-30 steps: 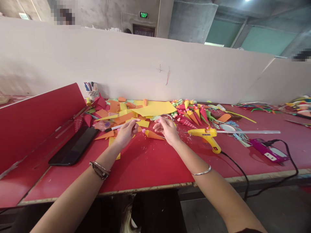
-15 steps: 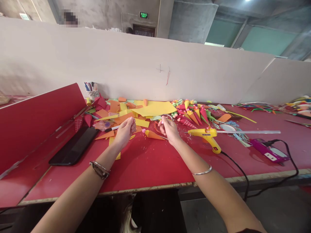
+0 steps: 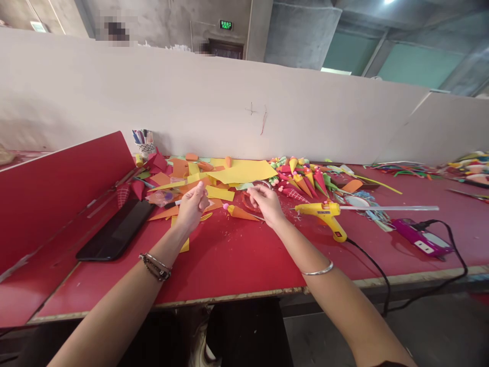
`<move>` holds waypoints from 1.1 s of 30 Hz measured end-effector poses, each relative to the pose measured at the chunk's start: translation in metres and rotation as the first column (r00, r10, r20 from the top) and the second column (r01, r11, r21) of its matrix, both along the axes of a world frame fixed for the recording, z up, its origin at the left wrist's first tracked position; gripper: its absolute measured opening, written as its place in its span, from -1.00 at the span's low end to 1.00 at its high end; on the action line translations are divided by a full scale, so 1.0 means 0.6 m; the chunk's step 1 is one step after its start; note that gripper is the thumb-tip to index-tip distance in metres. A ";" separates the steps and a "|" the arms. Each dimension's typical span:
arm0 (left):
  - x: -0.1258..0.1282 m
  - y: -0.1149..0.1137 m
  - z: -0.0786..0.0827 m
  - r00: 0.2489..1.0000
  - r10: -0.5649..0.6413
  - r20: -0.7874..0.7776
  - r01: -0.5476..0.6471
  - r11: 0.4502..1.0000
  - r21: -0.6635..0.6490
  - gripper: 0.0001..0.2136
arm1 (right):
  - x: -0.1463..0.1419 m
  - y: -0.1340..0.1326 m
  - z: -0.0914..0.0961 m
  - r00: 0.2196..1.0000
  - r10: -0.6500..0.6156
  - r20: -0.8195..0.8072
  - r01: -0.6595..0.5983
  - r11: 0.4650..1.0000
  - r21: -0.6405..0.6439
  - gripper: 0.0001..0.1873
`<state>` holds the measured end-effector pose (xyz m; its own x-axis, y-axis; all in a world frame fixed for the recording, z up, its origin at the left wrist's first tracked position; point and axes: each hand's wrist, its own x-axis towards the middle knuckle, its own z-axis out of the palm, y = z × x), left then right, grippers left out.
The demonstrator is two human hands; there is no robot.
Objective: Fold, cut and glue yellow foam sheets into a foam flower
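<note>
Above the red table, my left hand (image 3: 194,205) is closed, its thumb pressed on curled fingers; anything inside is too small or hidden to make out. My right hand (image 3: 266,205) is also closed, thumb and forefinger pinched together on something I cannot make out. Between the two hands lies an orange paper cone (image 3: 242,213) with a yellow band and a pink ball at its wide end. A black-and-white marker (image 3: 172,204) lies left of my left hand. The yellow glue gun (image 3: 324,211), a clear glue stick in its back, rests right of my right hand.
Orange and yellow paper sheets (image 3: 244,172) and several finished cones (image 3: 305,181) lie along the back panel. A black phone (image 3: 116,229) is at left, near a pen cup (image 3: 145,147). At right sit a purple power strip (image 3: 422,237) and its cable.
My left hand has moved slightly left and down. My right hand has shifted a little left, its fingers now more stretched toward the left hand. The cone and glue gun have stayed put.
</note>
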<state>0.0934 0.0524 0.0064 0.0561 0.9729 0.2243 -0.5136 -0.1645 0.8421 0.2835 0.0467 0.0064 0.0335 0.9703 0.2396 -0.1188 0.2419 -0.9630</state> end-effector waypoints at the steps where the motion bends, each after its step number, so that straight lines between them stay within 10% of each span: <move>1: 0.000 0.000 0.000 1.000 0.007 -0.007 -0.007 1.000 -0.005 -0.73 | -0.001 0.002 -0.002 1.000 0.014 -0.010 -0.014 1.000 0.010 -0.83; 24: 0.004 0.006 -0.002 0.995 0.100 0.028 -0.098 0.993 -0.065 -0.76 | 0.001 0.005 0.004 0.989 -0.126 0.073 0.124 0.991 0.041 -0.80; 33: -0.003 0.004 0.005 0.988 -0.047 0.145 0.061 0.994 -0.096 -0.66 | 0.000 0.005 0.003 0.998 -0.055 0.036 0.056 0.998 -0.009 -0.74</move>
